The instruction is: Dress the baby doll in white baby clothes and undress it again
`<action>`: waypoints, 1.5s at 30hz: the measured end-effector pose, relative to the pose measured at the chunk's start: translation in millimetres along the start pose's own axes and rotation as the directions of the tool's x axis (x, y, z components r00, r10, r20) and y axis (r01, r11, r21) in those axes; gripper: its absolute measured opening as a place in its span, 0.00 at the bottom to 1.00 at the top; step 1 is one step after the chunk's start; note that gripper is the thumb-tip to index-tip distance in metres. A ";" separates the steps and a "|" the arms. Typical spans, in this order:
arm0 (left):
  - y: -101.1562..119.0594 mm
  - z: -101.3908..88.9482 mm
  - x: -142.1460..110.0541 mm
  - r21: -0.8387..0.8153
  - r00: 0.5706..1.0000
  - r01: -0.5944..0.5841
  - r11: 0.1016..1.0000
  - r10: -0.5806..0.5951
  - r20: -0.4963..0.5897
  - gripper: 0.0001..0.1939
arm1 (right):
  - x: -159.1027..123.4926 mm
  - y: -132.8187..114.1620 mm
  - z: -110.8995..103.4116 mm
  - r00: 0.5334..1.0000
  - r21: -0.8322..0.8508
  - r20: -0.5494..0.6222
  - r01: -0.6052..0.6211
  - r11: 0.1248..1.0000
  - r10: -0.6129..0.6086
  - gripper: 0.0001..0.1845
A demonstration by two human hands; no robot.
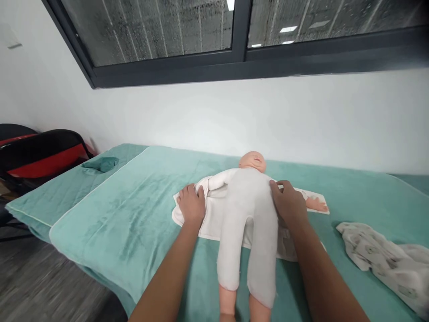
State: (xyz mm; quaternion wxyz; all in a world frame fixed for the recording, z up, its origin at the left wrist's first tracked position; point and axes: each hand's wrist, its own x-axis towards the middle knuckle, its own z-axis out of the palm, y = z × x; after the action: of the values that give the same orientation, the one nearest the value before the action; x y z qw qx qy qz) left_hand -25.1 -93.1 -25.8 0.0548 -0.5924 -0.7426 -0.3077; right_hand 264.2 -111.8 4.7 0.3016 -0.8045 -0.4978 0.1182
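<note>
A baby doll (253,197) with a pinkish head and a white cloth body lies face up, its legs toward me. Under its back is a spread white baby garment (212,219), with the doll's arm on the left reaching into the sleeve. My left hand (192,205) rests over that sleeve end, thumb apart from the fingers; the doll's hand there is hidden. At the other shoulder, my right hand (288,201) has its fingers curled and thumb pressed at the garment's edge. Beyond it, the doll's bare hand (317,204) lies on the garment's other sleeve.
A green padded cover (110,228) spreads over the massage-style bed, which has a face hole (100,164) at the left. A crumpled printed cloth (385,259) lies at the right. Black and red chairs (47,154) stand at the left; a white wall (187,118) and window are behind.
</note>
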 end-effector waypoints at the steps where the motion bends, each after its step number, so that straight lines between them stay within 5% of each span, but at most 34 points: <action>1: -0.2 0.4 -0.2 0.015 1.000 -0.007 1.000 0.007 0.013 0.19 | -1.3 0.2 1.2 1.000 0.028 0.004 -0.006 1.000 0.006 0.31; 6: -4.8 2.1 -0.6 -0.035 0.999 -0.043 0.998 0.044 0.019 0.16 | -0.8 -2.9 6.6 0.994 0.273 0.062 -0.103 0.956 0.089 0.38; 10: -9.6 5.1 -0.9 -0.135 0.994 -0.106 0.985 0.102 -0.039 0.14 | -2.1 -6.6 16.7 0.977 0.536 0.194 -0.182 0.824 0.090 0.47; 14: -10.5 6.0 -0.2 -0.106 0.997 -0.033 0.994 0.024 -0.080 0.16 | -3.6 -8.8 25.1 0.962 0.672 0.264 -0.233 0.703 0.066 0.54; 19: -1.3 -7.5 3.4 0.018 0.999 0.013 1.000 -0.014 0.044 0.13 | -3.5 -4.8 31.2 0.966 0.736 0.260 -0.201 0.646 0.003 0.58; 26: 26.5 -26.0 14.4 -0.058 0.989 0.023 0.998 -0.014 0.149 0.10 | -10.2 -7.4 31.1 0.972 0.824 0.218 -0.136 0.550 -0.086 0.56; 33: 51.2 -31.3 27.8 -0.273 0.991 0.053 0.960 -0.018 0.131 0.08 | -17.1 -15.1 31.5 0.959 0.804 0.263 -0.160 0.573 -0.102 0.57; 38: 76.6 -33.1 36.5 -0.483 0.976 -0.032 0.875 0.131 0.172 0.07 | -26.6 -20.0 32.6 0.923 0.784 0.327 -0.145 0.604 -0.203 0.55; 45: 109.5 -56.9 28.5 -0.382 0.902 -0.255 0.888 0.361 0.238 0.07 | -31.9 -24.0 34.7 0.899 0.765 0.388 -0.190 0.615 -0.204 0.58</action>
State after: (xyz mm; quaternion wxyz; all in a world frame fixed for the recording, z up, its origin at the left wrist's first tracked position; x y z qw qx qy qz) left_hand 50.4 -86.8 75.6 -0.1145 -0.7441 -0.5726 -0.3245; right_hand 214.5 -119.1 -11.8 0.5038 -0.5391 -0.4525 0.5008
